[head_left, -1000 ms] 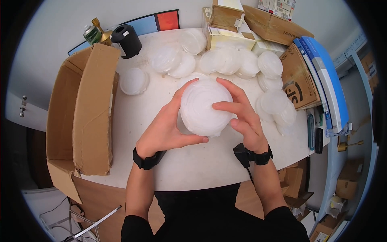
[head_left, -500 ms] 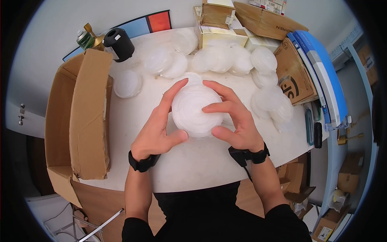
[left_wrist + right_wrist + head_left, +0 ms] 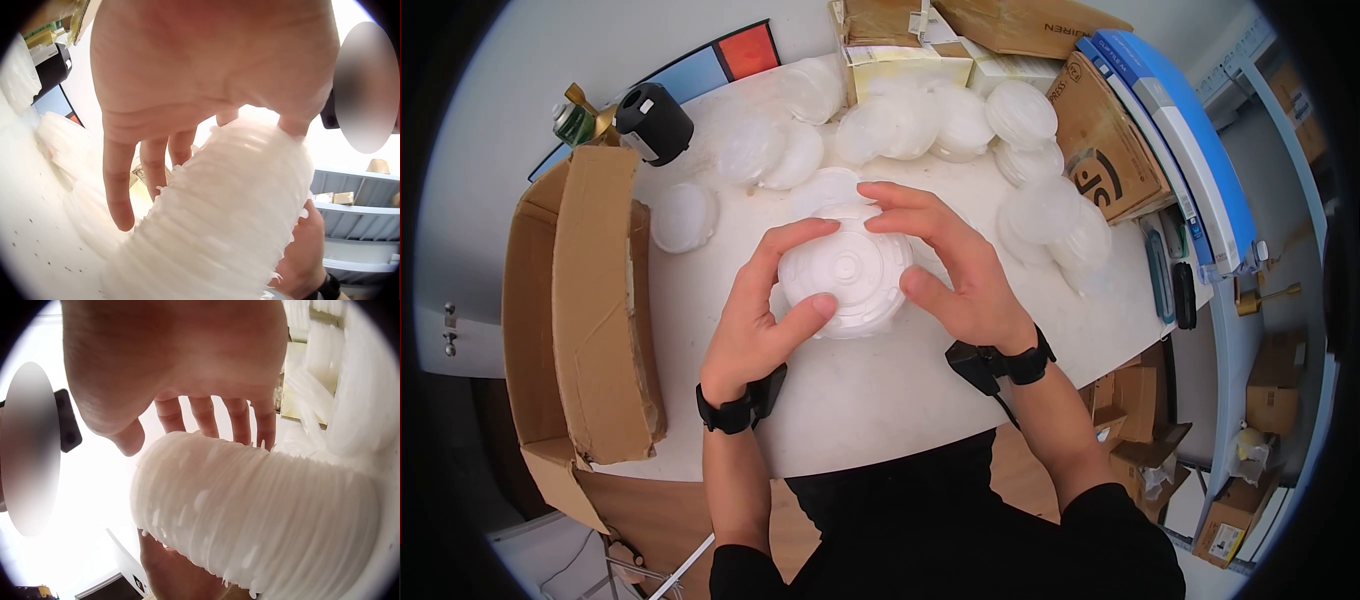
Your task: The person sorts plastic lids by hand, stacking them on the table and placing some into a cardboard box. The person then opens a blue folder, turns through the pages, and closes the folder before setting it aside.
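Observation:
A tall stack of round, translucent white plastic lids [image 3: 845, 265] stands in front of the person in the head view. Its many layered rims, with small tabs, fill the left wrist view [image 3: 212, 206]. The left hand [image 3: 760, 300] holds the top of the stack, thumb on the near edge and forefinger at the far edge. Around the right side curves the right hand [image 3: 960, 270], its fingers loosely spread at the far rim. A gap shows between the right thumb [image 3: 130, 439] and the lids in the right wrist view.
More lid stacks [image 3: 900, 125] lean along the table's back, with others [image 3: 1055, 225] to the right. At left stands a tall open cardboard box [image 3: 600, 310]; behind it is a black cylinder [image 3: 655, 122]. Blue binders [image 3: 1180, 150] and a carton [image 3: 1105, 150] line the right edge.
The right forefinger has left the middle of the top lid and moved to the far rim. The top now shows raised rings. The whole head view has shifted, so things sit further left.

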Demonstrator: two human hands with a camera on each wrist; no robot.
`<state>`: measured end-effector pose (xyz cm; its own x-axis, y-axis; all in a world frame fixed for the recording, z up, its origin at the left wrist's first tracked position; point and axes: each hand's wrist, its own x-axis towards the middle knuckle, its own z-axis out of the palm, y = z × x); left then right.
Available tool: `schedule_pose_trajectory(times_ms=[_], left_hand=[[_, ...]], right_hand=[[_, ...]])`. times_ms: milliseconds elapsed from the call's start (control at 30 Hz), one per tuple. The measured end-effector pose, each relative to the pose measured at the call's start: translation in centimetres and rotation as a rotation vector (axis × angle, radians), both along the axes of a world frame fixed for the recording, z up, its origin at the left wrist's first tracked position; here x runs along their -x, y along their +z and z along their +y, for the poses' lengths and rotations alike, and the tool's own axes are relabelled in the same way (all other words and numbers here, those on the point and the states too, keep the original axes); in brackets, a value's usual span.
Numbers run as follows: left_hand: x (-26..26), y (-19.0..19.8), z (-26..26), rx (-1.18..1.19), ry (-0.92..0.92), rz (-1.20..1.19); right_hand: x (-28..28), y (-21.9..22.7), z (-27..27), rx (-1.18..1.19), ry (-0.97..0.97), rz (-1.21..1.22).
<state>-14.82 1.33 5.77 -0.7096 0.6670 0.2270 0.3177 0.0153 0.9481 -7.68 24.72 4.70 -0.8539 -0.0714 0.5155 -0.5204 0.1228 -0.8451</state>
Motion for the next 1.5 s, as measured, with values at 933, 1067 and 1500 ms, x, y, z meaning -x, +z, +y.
schedule_pose_trajectory(times_ms=[933, 1067, 1500], left_hand=[[0.3, 0.2, 0.0, 0.039, -0.037, -0.064], [0.4, -0.2, 0.1, 0.033, -0.039, -0.067], [0.3, 0.1, 0.1, 0.026, -0.038, -0.079]], right_hand=[[0.2, -1.2, 2.4, -0.526, -0.458, -0.399], [0.7, -1.4, 2.5, -0.437, -0.481, -0.274], [0.3, 0.2, 3.0, 0.646, -0.551, -0.097]])
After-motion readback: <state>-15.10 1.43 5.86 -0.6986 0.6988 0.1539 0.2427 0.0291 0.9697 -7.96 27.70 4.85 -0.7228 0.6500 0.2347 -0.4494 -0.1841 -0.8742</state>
